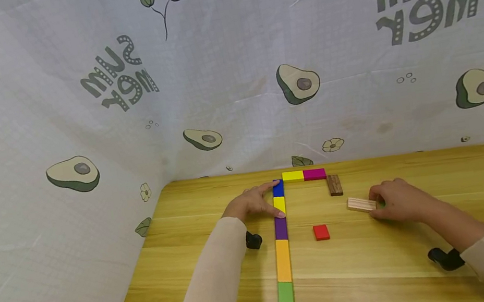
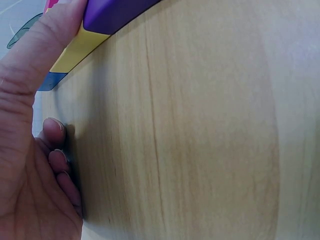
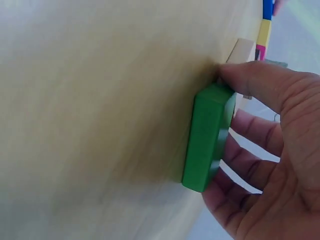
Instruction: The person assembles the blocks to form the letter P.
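In the head view my left hand point(image 1: 255, 203) reaches along a row of coloured blocks. Its index fingertip touches the blue block point(image 1: 278, 189), and its thumb rests where the yellow block point(image 1: 279, 204) meets the purple block point(image 1: 281, 229). The other fingers bend loosely in the left wrist view. My right hand point(image 1: 402, 201) grips a green block point(image 3: 206, 135), mostly hidden from the head view. Its thumb lies at the end of that block, right by a pale striped wooden block point(image 1: 361, 204).
An orange block point(image 1: 283, 260) and a light green block point(image 1: 286, 300) continue the row towards me. Behind lie a yellow block point(image 1: 292, 177), a magenta block point(image 1: 314, 174) and a dark brown block point(image 1: 334, 185). A red square block point(image 1: 321, 232) lies alone. A printed curtain point(image 1: 229, 68) hangs behind the table.
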Motion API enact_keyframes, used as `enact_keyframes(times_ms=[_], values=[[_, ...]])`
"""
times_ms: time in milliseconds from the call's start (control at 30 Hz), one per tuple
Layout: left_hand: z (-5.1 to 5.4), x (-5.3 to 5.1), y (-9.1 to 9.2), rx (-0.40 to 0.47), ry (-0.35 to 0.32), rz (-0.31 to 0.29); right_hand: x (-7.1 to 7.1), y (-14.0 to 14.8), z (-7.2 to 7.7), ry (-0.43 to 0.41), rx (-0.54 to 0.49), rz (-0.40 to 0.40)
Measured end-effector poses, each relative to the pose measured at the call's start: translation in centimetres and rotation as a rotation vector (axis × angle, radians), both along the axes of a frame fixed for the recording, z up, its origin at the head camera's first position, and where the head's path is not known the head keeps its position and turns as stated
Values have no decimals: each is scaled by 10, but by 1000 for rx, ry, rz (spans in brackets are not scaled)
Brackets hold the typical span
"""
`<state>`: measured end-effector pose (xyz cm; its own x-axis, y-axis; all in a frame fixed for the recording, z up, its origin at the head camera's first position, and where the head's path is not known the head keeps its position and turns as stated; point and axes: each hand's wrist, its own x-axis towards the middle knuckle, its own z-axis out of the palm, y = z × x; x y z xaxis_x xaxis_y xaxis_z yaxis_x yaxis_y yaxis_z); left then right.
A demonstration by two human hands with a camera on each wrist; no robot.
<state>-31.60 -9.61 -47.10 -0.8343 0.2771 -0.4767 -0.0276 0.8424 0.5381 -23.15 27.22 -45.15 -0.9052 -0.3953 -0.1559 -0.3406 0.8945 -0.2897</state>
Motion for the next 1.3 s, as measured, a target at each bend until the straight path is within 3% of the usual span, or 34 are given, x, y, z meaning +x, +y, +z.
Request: enact_keyframes(times_ms=[433,833,1100,1300], values=[[0,0,0,6,-9,6,0,-22,-9,124,-42,34],[1,1,0,9,-12,5,0,-51,-11,34,-168,21],[1,-1,-1,1,-10,-1,-2,-76,-14,29,-239,17],[1,0,0,3,-8,-6,-7,-94,-21,-20,-292,-26]])
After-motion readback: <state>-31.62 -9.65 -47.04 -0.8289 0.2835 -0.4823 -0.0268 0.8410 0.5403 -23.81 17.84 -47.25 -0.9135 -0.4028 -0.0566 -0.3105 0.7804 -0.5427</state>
